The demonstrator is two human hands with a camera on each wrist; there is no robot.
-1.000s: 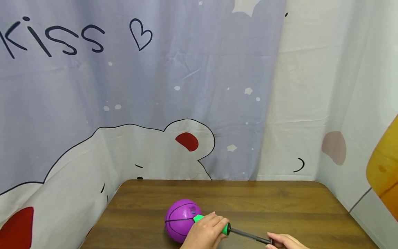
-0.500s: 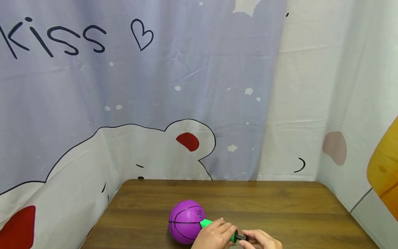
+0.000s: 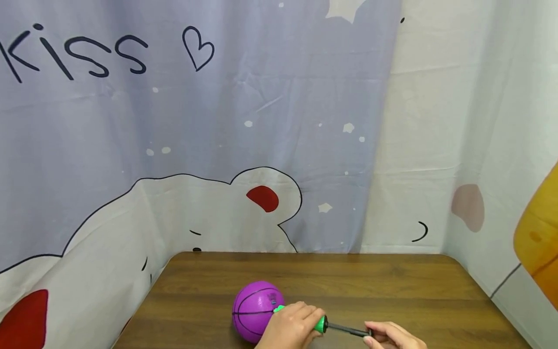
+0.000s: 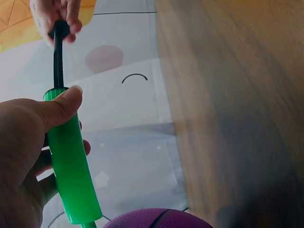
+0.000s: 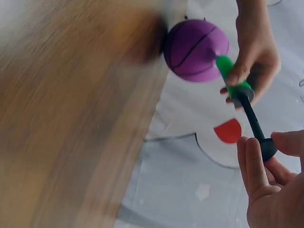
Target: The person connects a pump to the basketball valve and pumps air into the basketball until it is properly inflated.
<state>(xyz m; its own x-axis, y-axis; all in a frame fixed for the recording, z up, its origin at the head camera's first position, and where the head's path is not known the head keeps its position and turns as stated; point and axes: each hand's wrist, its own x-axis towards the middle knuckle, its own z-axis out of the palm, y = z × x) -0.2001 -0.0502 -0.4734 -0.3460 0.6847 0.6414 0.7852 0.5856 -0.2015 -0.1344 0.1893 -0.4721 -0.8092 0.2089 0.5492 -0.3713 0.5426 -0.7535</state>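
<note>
A purple ball with black seam lines rests on the wooden table. The green barrel of a hand pump points at its right side, with the tip up against the ball; the exact join cannot be made out. My left hand grips the barrel, thumb along its top end in the left wrist view. The pump's black rod stands well out of the barrel to the right. My right hand pinches the black handle at the rod's end between thumb and fingers.
The brown wooden table stretches behind and beside the ball. A printed curtain with cartoon shapes hangs along the table's back edge and both sides.
Over the last second, my right hand pushes the rod into the barrel, then draws it out to the right again. The ball and left hand shift slightly right, then back left.
</note>
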